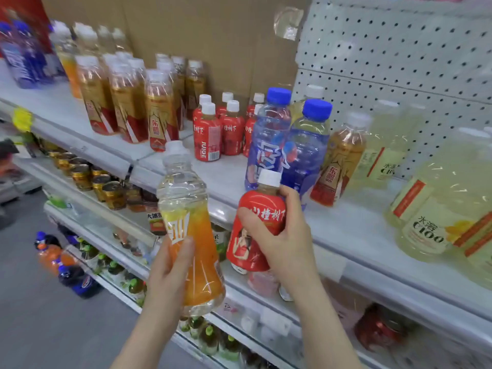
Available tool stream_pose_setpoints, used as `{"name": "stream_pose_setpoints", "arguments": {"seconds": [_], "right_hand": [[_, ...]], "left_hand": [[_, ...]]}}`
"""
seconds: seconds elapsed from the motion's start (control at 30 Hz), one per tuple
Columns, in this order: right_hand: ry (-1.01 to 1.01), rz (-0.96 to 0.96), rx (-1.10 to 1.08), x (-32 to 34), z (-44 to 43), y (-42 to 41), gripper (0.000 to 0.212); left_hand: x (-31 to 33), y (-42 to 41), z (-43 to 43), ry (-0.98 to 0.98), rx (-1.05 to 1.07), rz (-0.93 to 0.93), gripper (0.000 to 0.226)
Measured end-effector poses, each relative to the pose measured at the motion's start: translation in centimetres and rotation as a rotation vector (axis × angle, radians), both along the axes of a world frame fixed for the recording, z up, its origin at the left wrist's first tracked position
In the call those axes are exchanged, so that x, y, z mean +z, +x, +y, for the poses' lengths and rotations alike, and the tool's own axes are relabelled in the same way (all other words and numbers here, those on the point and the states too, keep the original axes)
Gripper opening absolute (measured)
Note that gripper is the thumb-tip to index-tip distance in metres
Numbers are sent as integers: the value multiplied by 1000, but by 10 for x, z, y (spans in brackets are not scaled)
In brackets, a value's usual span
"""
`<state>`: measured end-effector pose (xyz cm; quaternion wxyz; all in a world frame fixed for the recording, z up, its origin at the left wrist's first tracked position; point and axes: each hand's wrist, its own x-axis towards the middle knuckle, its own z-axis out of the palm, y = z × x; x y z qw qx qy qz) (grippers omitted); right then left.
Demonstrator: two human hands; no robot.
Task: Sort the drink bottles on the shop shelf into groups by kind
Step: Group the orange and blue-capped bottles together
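Observation:
My left hand (pixel 170 265) grips an orange-labelled clear bottle (pixel 186 217) by its lower half, in front of the shelf edge. My right hand (pixel 282 233) holds a small red juice bottle (pixel 255 225) with a white cap, just before the white shelf (pixel 346 230). On the shelf stand a cluster of red juice bottles (pixel 221 129), a group of brown tea bottles (pixel 127 99), two blue-capped blue bottles (pixel 287 145), one lone brown tea bottle (pixel 338 161) and pale yellow C100 bottles (pixel 436 209) at the right.
More blue bottles (pixel 24 54) stand at the far left of the shelf. A cardboard sheet (pixel 213 38) and a white pegboard (pixel 399 57) back the shelf. Lower shelves hold gold-lidded jars (pixel 93 179) and green-capped bottles (pixel 133 283). Dark bottles (pixel 66 265) lie on the floor.

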<state>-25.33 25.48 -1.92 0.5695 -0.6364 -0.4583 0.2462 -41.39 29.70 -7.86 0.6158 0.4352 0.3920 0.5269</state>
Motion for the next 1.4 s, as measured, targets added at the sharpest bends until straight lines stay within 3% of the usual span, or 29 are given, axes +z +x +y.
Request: {"name": "stream_pose_setpoints", "arguments": {"seconds": [0.1, 0.27, 0.4, 0.53, 0.63, 0.73, 0.83, 0.97, 1.1, 1.17, 1.27, 1.4], "right_hand": [[-15, -52, 25, 5, 34, -19, 67], [51, -168, -148, 21, 107, -31, 69], [13, -260, -255, 21, 161, -31, 72], [-20, -321, -350, 5, 198, -35, 72], [-8, -321, -415, -2, 220, -33, 76], [-31, -299, -465, -2, 237, -28, 81], [-82, -291, -495, 0, 244, -26, 83], [-184, -467, -549, 6, 226, -33, 78], [182, -725, -760, 6, 174, -54, 47], [336, -817, -966, 1, 144, -49, 48], [364, -645, -1185, -2, 113, -24, 67], [230, -229, -938, -8, 104, 8, 92]], "left_hand": [[-1, -22, 26, -13, -1, 30, 100], [12, -46, 81, 36, -91, 66, 100], [20, -60, 125, 69, -185, 70, 74], [20, -67, 159, 56, -259, 46, 74], [22, -73, 176, 42, -319, 55, 57], [25, -77, 187, 46, -360, 72, 69], [27, -78, 196, 47, -402, 76, 59], [23, -75, 199, 65, -419, 101, 97], [22, -66, 192, 59, -398, 75, 94], [23, -61, 187, 56, -406, 62, 96], [27, -54, 179, 67, -428, 66, 89], [29, -43, 166, 54, -448, 29, 84]]}}
